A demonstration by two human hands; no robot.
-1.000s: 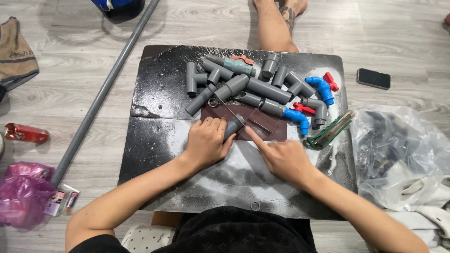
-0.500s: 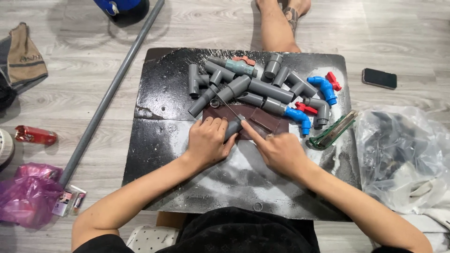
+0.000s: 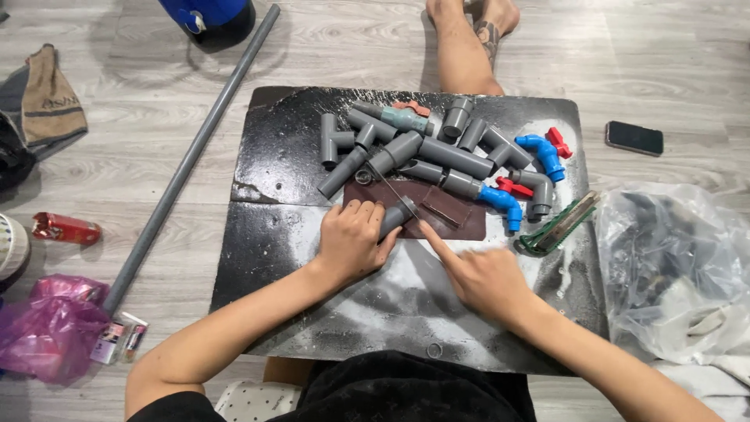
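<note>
**Short pipe stub pinned on a black board**

Where the pale wood-look floor point(image 3: 141, 133) spreads out, a black board point(image 3: 273, 242) dusted with white powder lies flat, and the person sits at its near edge. A brown sheet point(image 3: 453, 223) rests on the board's middle, with a heap of grey pipe fittings point(image 3: 437, 152) behind it, some with blue elbows and red valve handles. A long grey pipe point(image 3: 187, 156) runs slantwise over the floor to the left; a dark phone point(image 3: 633, 137) and a clear plastic bag point(image 3: 672, 266) lie to the right, a pink bag point(image 3: 47, 328) at lower left. Another person's bare foot and shin point(image 3: 469, 47) reach in from the top.

Most of the short grey pipe piece point(image 3: 398, 215) is hidden under the fingers, and a thin blade-like strip crossing it is hard to make out.

The left hand point(image 3: 351, 242) closes its grip over the pipe piece, pressing it onto the brown sheet's near edge. The right hand point(image 3: 484, 277) is mostly curled with its forefinger stretched toward the pipe piece's end; whether it pinches anything cannot be told.
</note>
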